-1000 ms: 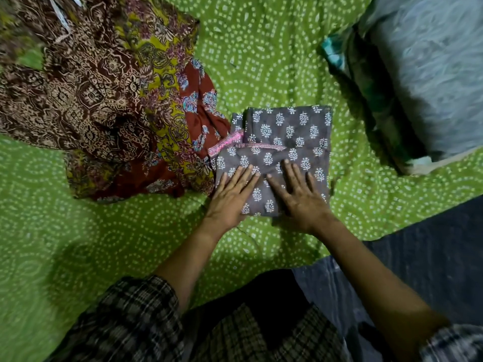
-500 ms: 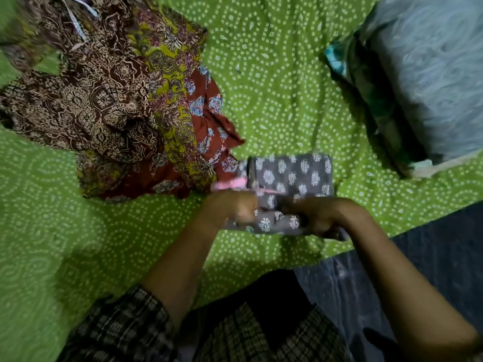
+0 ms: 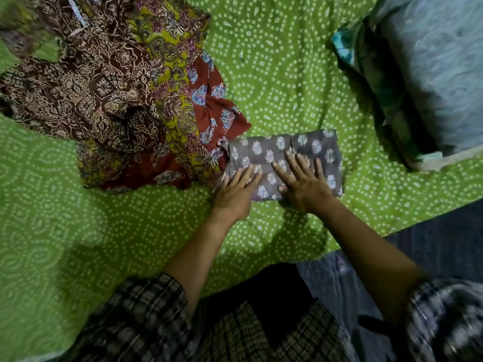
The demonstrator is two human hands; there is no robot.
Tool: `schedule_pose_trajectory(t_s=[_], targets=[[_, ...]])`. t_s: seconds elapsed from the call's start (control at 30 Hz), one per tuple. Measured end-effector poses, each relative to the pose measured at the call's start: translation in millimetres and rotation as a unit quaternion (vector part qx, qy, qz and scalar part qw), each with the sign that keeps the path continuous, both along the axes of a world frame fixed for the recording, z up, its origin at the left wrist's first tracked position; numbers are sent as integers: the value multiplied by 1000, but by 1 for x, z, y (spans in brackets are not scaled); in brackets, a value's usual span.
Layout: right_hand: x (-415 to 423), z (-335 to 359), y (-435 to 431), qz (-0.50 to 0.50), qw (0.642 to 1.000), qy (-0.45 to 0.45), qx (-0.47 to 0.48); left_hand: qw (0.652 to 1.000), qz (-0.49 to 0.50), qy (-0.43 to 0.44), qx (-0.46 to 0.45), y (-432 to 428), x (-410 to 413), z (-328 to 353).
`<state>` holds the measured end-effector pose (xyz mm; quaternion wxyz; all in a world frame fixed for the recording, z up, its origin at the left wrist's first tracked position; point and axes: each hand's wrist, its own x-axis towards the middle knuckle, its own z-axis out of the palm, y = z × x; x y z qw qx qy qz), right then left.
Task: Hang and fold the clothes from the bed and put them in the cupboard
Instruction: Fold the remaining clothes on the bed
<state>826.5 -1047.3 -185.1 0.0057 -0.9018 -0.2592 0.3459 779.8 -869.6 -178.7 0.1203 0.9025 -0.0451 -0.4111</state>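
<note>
A grey garment with white flower print (image 3: 271,150) lies folded into a narrow rectangle on the green bedsheet (image 3: 282,74). My left hand (image 3: 236,190) lies flat on its near left corner, fingers straight. Beside it, my right hand (image 3: 304,178) presses flat on the middle of the garment, fingers spread. Both palms face down. To the left lies a heap of unfolded clothes: a brown patterned one (image 3: 86,87), a yellow floral one (image 3: 170,74) and a red one with blue flowers (image 3: 217,111).
A pillow in a pale blue-grey cover (image 3: 428,74) lies at the right edge of the bed. The bed's near edge runs bottom right, with dark floor (image 3: 444,244) beyond it. My checked sleeves fill the bottom of the view.
The grey garment has been folded over once more, making it narrower. My hands gripped its near edge half a second ago; now both lie flat on top of it.
</note>
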Motion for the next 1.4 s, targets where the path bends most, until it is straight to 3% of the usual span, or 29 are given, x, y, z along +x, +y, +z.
schedule_pose_trajectory(t_s=[0.03,0.1,0.17,0.23,0.27,0.3,0.37,0.4,0.47,0.57,0.7,0.9,1.03,1.1,1.23,1.27,1.4], targets=[[-5,-7,-2,-14,1000,-2,8,1000,15,6,-8,-2,-9,-6],[-4,-14,-3,-26,1000,7,-14,991,97,-76,-57,-9,-20,-6],[0,-15,-1,-24,998,44,-47,942,265,-190,-81,-20,-22,5],[4,-11,2,-26,997,55,-41,871,452,-176,-80,-35,-23,17],[5,-9,2,-25,998,55,-31,822,550,-101,-105,-42,-24,18],[4,-7,1,-27,998,55,-19,745,647,0,-159,-49,-25,17],[3,-5,-1,-36,998,48,7,515,784,182,-296,-60,-20,18],[4,-4,-1,-46,998,36,25,426,818,202,-330,-64,-17,17],[4,-2,-2,-91,993,15,74,334,857,176,-351,-71,-11,16],[0,-6,-8,-166,972,-6,166,272,879,116,-375,-82,-1,17],[-3,-6,-17,-208,954,4,218,275,864,127,-401,-94,17,22],[21,42,-16,-294,905,37,305,330,823,64,-457,-67,19,47],[25,93,-22,-435,821,35,370,399,749,56,-527,-39,11,101],[24,124,-25,-483,775,95,395,429,716,81,-545,-27,10,130],[14,176,-30,-526,573,356,518,468,682,111,-551,-16,15,182],[11,189,-30,-519,540,393,534,479,676,107,-549,-17,19,192],[8,215,-39,-529,495,416,550,515,659,88,-541,-31,41,213]])
